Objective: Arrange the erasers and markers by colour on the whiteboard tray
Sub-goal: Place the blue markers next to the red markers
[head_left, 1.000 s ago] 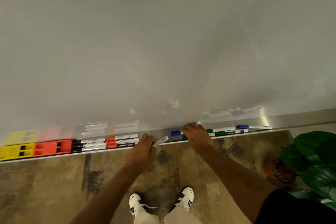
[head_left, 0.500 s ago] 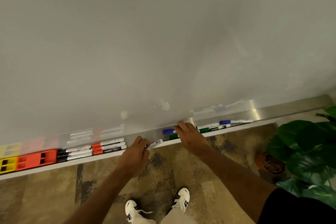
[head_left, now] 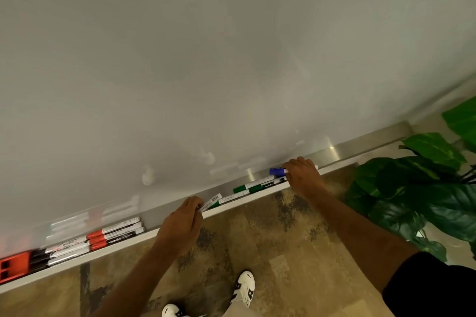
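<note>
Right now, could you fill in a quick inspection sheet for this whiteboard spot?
Surface: metal tray under the whiteboard.
Job's things: red eraser; black markers; red markers; green markers; blue marker.
Clutter: nothing seen.
Hands: left hand pinches a white marker; right hand grips the blue marker.
Cables: nothing seen.
Surroundings: patterned floor, leafy plant, white shoes.

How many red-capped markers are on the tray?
3, side by side on the tray, right of the black markers: rear red marker, middle red marker, front red marker. None appears hidden.
</note>
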The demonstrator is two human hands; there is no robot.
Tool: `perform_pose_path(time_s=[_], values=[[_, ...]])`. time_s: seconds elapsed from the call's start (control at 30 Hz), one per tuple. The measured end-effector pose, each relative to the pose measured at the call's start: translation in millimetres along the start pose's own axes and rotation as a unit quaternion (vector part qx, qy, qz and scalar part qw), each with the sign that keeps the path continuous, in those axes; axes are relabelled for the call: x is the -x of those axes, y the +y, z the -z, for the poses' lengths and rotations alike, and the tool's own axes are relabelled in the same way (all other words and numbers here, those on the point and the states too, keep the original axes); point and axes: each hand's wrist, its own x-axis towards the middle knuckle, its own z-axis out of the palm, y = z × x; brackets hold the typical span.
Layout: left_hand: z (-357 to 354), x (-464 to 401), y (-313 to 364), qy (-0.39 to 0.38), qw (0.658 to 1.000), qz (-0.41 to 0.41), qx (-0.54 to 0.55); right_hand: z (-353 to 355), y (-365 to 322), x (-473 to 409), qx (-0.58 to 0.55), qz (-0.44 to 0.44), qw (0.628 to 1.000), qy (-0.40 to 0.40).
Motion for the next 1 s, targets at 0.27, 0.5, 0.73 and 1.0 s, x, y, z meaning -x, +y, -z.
perform_pose_path(time_s=[0.27,0.5,0.73,1.0], values=[[-4,-10,4,-0.003,1.0,-0.013,-0.026,-10,19,-2,0.027,-0.022,0.999,-0.042],[-4,-15,15,-0.003,0.999,-0.022,-0.029,-14,18,-5,0.023,-0.053,0.998,-0.039],[8,-15,14,0.003,1.0,-0.003,-0.026,-14,9,7,0.019,-0.042,0.999,0.025],[32,11,-23,0.025,0.999,-0.018,-0.009,-6,-64,21,-0.081,0.058,0.993,0.059]])
